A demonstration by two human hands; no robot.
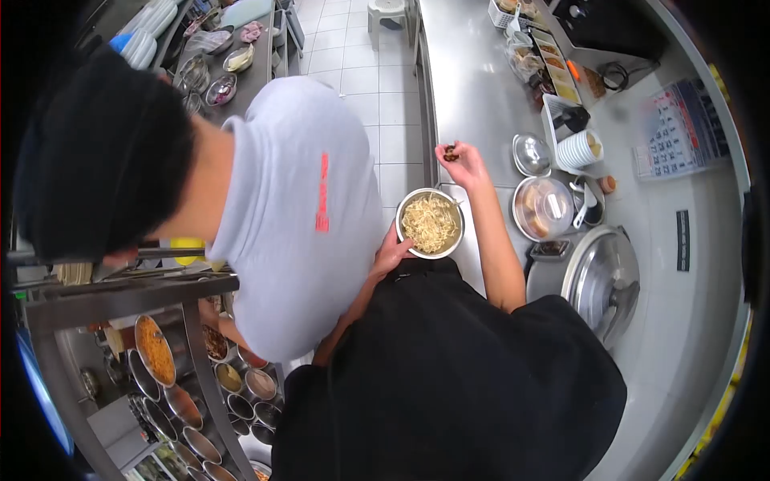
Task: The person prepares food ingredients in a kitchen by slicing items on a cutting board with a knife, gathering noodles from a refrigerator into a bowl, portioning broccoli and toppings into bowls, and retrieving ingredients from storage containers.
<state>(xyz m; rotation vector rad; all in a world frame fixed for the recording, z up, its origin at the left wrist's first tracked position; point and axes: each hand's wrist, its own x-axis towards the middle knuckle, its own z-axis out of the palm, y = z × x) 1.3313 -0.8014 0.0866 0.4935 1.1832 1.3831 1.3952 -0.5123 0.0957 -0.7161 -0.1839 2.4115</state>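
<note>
A round metal bowl (460,237) is in front of my body, filled with pale bean sprouts (429,223). My left hand (391,252) is wrapped round the bowl's near left side, its thumb over the rim; the other fingers are hidden under it. Beyond the bowl, to the right, my right hand (465,167) is raised at the edge of the steel counter. Between its curled fingers sit small dark brown pieces (451,152), too small to name exactly.
A co-worker in a grey shirt (297,184) and black cap stands close on my left. Along the right counter (473,72) are a covered container (543,207), stacked white cups (579,150) and a large lidded pot (601,276). Food pans (156,349) fill the lower left.
</note>
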